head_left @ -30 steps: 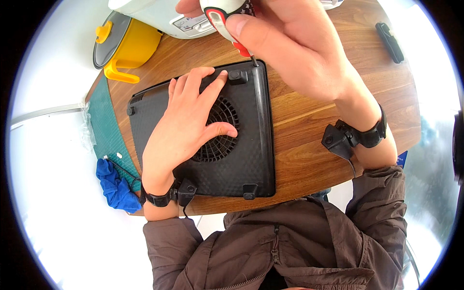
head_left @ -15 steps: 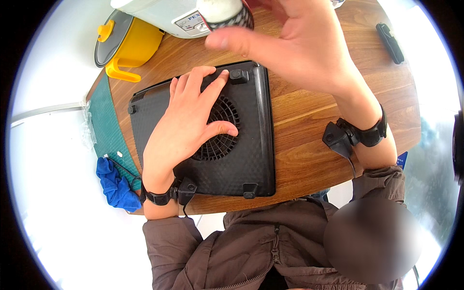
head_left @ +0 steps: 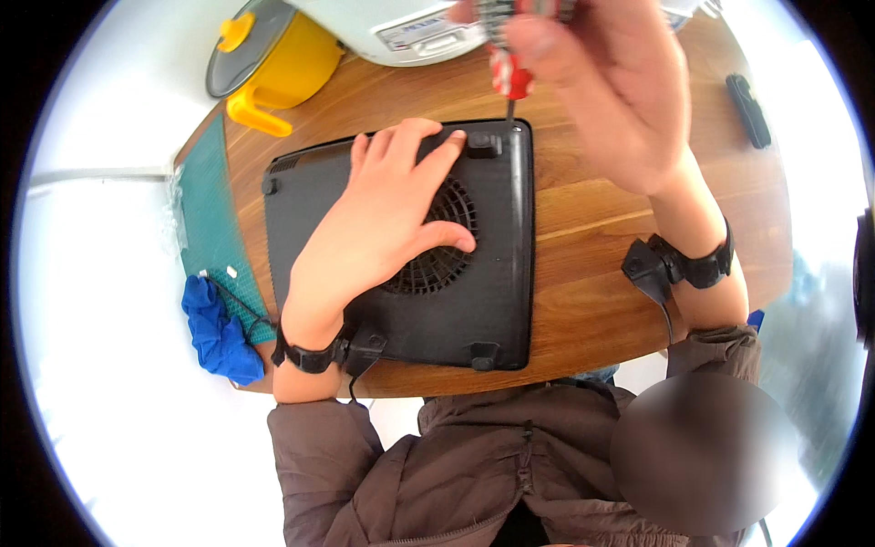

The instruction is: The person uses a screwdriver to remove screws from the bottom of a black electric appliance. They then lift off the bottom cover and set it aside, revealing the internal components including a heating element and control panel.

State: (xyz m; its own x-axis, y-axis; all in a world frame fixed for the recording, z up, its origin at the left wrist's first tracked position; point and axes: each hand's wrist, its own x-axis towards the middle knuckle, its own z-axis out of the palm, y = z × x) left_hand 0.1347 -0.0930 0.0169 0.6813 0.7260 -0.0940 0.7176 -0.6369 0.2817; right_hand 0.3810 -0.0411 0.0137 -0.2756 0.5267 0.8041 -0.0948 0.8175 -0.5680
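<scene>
A flat black appliance (head_left: 492, 292), like an induction cooktop, lies with its underside up; a round fan grille (head_left: 460, 205) and small feet show on it. My left hand (head_left: 374, 210) rests on it, fingers spread, partly covering the grille. A screwdriver (head_left: 512, 77) with a red and white handle is gripped in my right hand (head_left: 624, 100). Its thin shaft points down to the appliance's far right corner, beside a foot. Whether the tip sits in a screw I cannot tell. The upper end of the handle is blurred and partly hidden by the fingers.
At the far left stands a yellow pot (head_left: 296, 68) with a grey lid. A white appliance (head_left: 365, 23) is at the back. A green cutting mat (head_left: 210, 201) and a blue cloth (head_left: 214, 333) lie on the left, and a dark case (head_left: 749, 111) on the right.
My right hand has turned upright, bringing the screwdriver's shaft down to the appliance's far right corner. The whole view has shifted slightly; my left hand keeps its place on the appliance.
</scene>
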